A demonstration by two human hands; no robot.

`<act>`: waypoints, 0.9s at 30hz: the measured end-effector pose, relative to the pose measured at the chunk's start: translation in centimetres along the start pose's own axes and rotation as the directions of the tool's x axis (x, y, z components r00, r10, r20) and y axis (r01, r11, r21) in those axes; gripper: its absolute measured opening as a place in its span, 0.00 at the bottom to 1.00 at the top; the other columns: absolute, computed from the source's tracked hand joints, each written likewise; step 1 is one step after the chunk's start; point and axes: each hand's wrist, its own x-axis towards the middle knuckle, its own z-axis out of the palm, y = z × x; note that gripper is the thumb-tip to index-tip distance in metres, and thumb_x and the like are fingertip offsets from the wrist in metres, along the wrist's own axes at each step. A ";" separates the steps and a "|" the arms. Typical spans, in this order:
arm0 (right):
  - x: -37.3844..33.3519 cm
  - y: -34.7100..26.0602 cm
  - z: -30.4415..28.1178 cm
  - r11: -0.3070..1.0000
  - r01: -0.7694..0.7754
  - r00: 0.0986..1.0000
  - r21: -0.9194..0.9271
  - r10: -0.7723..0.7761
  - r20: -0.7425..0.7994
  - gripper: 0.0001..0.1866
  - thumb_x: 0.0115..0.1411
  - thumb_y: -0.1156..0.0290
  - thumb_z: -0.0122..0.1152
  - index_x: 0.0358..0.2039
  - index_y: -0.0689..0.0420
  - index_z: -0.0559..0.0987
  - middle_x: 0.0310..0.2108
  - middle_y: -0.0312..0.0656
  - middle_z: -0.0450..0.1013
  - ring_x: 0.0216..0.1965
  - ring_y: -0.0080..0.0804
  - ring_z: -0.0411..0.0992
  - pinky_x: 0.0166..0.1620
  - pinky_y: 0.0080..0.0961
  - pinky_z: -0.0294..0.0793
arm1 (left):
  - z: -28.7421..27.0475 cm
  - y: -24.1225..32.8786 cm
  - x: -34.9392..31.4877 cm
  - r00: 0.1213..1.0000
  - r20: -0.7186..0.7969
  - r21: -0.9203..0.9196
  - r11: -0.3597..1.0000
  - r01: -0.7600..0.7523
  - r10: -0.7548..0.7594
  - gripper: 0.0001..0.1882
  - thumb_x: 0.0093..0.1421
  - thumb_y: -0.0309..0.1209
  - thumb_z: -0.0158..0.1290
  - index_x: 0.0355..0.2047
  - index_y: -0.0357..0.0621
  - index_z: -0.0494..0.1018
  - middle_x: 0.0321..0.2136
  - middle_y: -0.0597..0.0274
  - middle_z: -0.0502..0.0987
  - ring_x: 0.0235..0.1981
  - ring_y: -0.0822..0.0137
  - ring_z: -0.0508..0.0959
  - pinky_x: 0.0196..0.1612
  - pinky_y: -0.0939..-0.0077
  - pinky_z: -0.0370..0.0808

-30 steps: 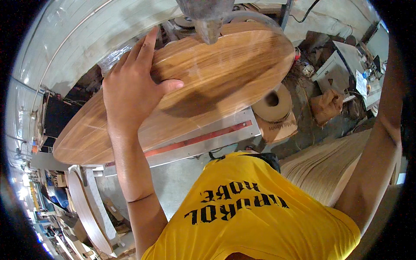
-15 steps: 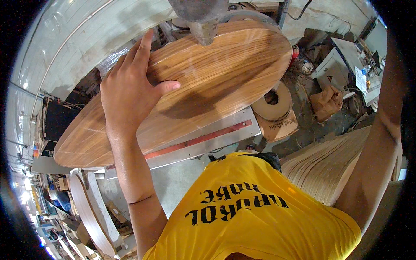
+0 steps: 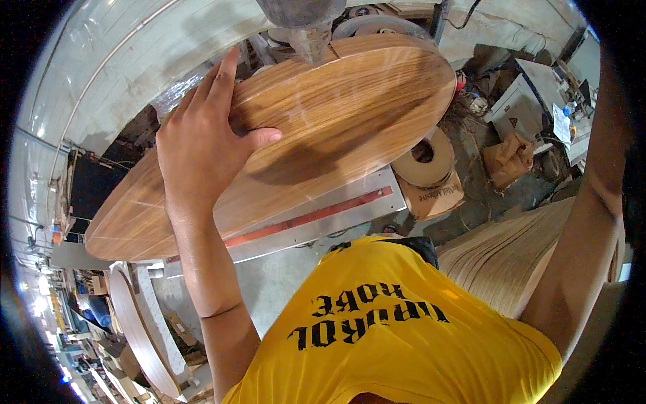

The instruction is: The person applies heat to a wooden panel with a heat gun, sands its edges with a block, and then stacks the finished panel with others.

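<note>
My left hand (image 3: 202,145) lies on a long oval wooden board (image 3: 363,94) with brown striped grain. Its fingers reach over the board's far edge and the thumb is stretched out to the right along the top. A grey metal machine head (image 3: 303,13) comes down at the board's far edge, right of my fingers. Beneath the near side of the board is a metal machine table (image 3: 336,214) with a red strip. My right arm rises along the right edge of the picture, and its hand is out of view.
A roll of tan edging tape (image 3: 441,158) rests on a cardboard box (image 3: 434,200) right of the machine table. Stacked curved wooden sheets (image 3: 505,256) stand beside my right arm. A white cabinet (image 3: 518,108) and a brown paper bag (image 3: 508,160) are farther right. Another rounded board (image 3: 138,337) is at lower left.
The board has shifted very slightly to the right under the machine head. A short dark line now shows on its far edge beside the head. My left hand has hardly moved.
</note>
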 end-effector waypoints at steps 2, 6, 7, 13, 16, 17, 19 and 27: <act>-0.2 0.1 0.1 1.000 0.000 1.000 -0.005 0.000 -0.009 0.22 0.61 0.68 0.79 0.54 0.57 0.84 0.48 0.46 0.84 0.47 0.44 0.84 0.54 0.42 0.83 | 0.0 0.0 -0.1 1.000 0.022 -0.010 1.000 0.010 -0.010 0.65 0.38 0.59 0.78 0.78 0.54 0.69 0.64 0.58 0.85 0.58 0.53 0.87 0.56 0.56 0.87; -0.7 0.0 0.1 1.000 -0.017 0.999 -0.021 0.016 -0.046 0.22 0.60 0.69 0.79 0.54 0.56 0.84 0.47 0.46 0.84 0.46 0.44 0.84 0.54 0.42 0.83 | 0.0 -0.5 0.0 1.000 0.004 -0.031 0.999 -0.010 0.010 0.65 0.40 0.62 0.77 0.79 0.57 0.68 0.61 0.54 0.86 0.56 0.48 0.87 0.55 0.52 0.86; -0.8 -0.1 0.0 1.000 -0.014 0.999 -0.026 0.013 -0.043 0.22 0.60 0.69 0.80 0.54 0.56 0.84 0.47 0.46 0.84 0.46 0.44 0.84 0.53 0.43 0.83 | 0.1 -0.7 0.1 1.000 -0.009 -0.042 0.999 -0.023 0.022 0.65 0.42 0.64 0.76 0.80 0.59 0.67 0.58 0.50 0.87 0.55 0.43 0.87 0.55 0.48 0.86; -6.4 -3.4 -0.8 0.995 -0.087 0.961 -0.044 0.072 -0.267 0.22 0.60 0.70 0.80 0.54 0.56 0.84 0.47 0.46 0.84 0.46 0.45 0.84 0.53 0.43 0.83 | 1.3 -1.7 0.9 1.000 0.013 -0.076 0.997 0.023 -0.022 0.61 0.44 0.59 0.78 0.79 0.58 0.68 0.57 0.53 0.87 0.53 0.44 0.88 0.53 0.50 0.86; -10.7 -5.3 1.2 0.990 -0.137 0.919 -0.027 0.117 -0.377 0.22 0.59 0.70 0.81 0.54 0.56 0.84 0.46 0.46 0.84 0.46 0.45 0.84 0.53 0.43 0.83 | 1.7 -2.3 1.3 0.997 -0.069 -0.136 0.990 -0.034 0.024 0.60 0.45 0.56 0.79 0.78 0.58 0.69 0.55 0.56 0.88 0.50 0.45 0.89 0.52 0.51 0.86; -12.0 -6.0 2.3 0.987 -0.156 0.899 -0.027 0.131 -0.417 0.22 0.59 0.71 0.81 0.54 0.56 0.84 0.46 0.46 0.84 0.45 0.45 0.84 0.53 0.43 0.83 | 1.6 -2.4 1.2 0.999 -0.039 -0.136 0.990 -0.025 0.020 0.60 0.45 0.56 0.79 0.78 0.59 0.68 0.54 0.56 0.88 0.49 0.44 0.89 0.52 0.50 0.86; -13.7 -7.5 4.9 0.984 -0.173 0.851 -0.041 0.129 -0.508 0.22 0.59 0.71 0.81 0.54 0.56 0.84 0.46 0.46 0.84 0.45 0.45 0.84 0.53 0.43 0.83 | 1.3 -2.7 1.1 0.998 0.052 -0.195 0.979 0.055 -0.045 0.63 0.45 0.57 0.80 0.81 0.68 0.65 0.61 0.55 0.86 0.56 0.42 0.87 0.58 0.50 0.85; -14.6 -11.0 12.1 0.937 -0.326 0.674 -0.125 0.138 -0.725 0.23 0.50 0.77 0.89 0.46 0.52 0.87 0.40 0.41 0.85 0.39 0.41 0.84 0.45 0.42 0.85 | 0.6 -2.1 1.7 0.996 0.091 -0.299 0.954 0.018 0.009 0.68 0.43 0.63 0.79 0.84 0.74 0.60 0.68 0.58 0.83 0.65 0.44 0.84 0.67 0.49 0.81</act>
